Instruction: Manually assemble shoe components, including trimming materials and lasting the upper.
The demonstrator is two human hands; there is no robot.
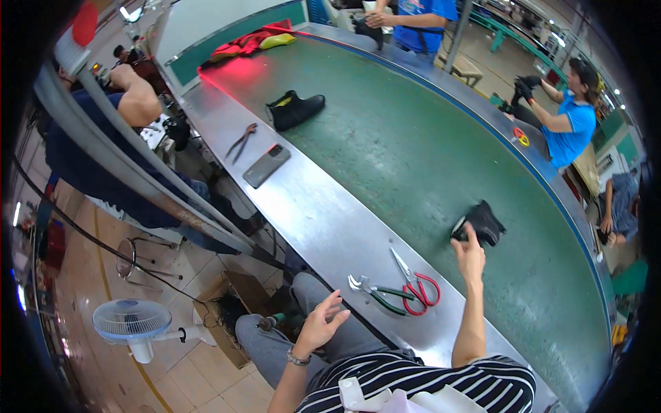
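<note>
My right hand (470, 259) reaches over the green belt (413, 182), its thumb and fingers apart. Its fingertips overlap the near edge of a black shoe (487, 224); whether they touch it, I cannot tell. Above my lap, beside the metal table edge, my left hand (321, 326) is open and holds nothing. Between my hands, on the metal ledge (323, 224), lie red-handled scissors (428, 289) and pincers with dark green handles (385, 296). Farther up the belt stands another black ankle-high shoe (296, 110) with a yellowish lining.
A phone (267, 166) and another pair of pliers (242, 142) lie farther along the ledge. Red and yellow cloth (255, 43) is at the belt's far end. Co-workers (571, 117) stand across the belt. A fan (134, 323) and an open carton (241, 292) are at left.
</note>
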